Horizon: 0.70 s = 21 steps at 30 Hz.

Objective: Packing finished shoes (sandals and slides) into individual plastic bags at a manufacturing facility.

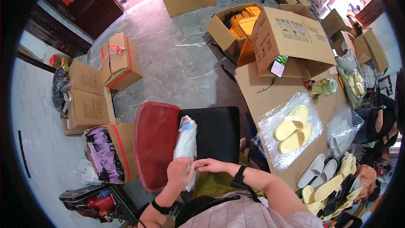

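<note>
Your 2 hands meet over the near part of a white plastic bundle [187, 137].
Your left hand [179, 171] is curled closed on the bundle, likely to steady it; your right hand [213, 165] has its fingers part-bent against the left, and you cannot tell whether they grip the plastic. The bundle lies lengthwise between the red backrest [156, 141] and black seat [216, 133], which probably prop it; its wrapping hides the contents. On the table [249, 78], a clear bag [266, 130] perhaps protects 2 yellow slippers [292, 123]; glare obscures whether they're inside.
</note>
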### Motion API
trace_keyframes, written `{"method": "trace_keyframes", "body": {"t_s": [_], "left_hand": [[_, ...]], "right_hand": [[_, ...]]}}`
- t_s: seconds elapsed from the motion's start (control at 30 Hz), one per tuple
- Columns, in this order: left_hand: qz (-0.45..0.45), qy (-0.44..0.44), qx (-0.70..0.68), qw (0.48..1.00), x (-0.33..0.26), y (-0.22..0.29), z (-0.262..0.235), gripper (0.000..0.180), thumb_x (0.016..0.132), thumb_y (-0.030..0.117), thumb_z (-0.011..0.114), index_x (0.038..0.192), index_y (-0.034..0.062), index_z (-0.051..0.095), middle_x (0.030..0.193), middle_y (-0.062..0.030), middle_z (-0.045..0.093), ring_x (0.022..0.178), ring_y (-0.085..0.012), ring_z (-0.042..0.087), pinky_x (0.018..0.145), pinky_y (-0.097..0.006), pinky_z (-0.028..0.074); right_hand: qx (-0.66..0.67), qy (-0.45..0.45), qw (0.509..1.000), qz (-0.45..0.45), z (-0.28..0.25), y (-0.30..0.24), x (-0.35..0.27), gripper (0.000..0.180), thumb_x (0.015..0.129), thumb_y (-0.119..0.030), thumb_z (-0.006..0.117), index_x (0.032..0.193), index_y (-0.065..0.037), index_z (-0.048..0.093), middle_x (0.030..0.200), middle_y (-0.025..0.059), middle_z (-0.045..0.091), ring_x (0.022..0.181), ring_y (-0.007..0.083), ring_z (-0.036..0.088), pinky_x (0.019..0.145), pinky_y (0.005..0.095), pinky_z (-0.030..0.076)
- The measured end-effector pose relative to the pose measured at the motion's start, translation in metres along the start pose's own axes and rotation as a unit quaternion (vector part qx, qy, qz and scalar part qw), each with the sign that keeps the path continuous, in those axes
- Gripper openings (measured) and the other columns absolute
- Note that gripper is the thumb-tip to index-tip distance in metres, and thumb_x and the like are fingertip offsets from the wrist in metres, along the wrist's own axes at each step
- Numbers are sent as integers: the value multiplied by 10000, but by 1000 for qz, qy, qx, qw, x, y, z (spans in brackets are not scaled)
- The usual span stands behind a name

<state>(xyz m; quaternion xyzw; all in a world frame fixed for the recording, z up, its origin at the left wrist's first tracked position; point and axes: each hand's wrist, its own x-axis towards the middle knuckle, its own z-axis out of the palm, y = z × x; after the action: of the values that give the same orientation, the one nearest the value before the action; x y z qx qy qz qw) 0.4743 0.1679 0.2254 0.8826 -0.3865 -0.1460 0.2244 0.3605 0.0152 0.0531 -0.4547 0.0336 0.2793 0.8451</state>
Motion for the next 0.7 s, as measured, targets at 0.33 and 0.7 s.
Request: {"method": "trace_keyframes", "body": {"t_s": [0.33, 0.7], "left_hand": [[-62, -225, 358, 904, 17, -135, 98, 639, 763, 412, 744, 1322, 131, 614, 1598, -199, 301, 1519, -400, 127, 1207, -592, 84], [-168, -259, 428, 850, 55, -120, 121, 589, 798, 416, 681, 1301, 112, 638, 1527, -190, 426, 1475, -453, 214, 1153, -635, 196]], "right_hand": [[-81, 266, 960, 44, -72, -3, -197, 458, 953, -131, 675, 1385, -62, 540, 1221, 75, 652, 1077, 133, 610, 949, 304, 504], [-14, 423, 904, 65, -40, 79, -378, 500, 903, -191, 735, 1349, -44, 565, 1137, 72, 672, 1039, 153, 620, 931, 313, 506]]}}
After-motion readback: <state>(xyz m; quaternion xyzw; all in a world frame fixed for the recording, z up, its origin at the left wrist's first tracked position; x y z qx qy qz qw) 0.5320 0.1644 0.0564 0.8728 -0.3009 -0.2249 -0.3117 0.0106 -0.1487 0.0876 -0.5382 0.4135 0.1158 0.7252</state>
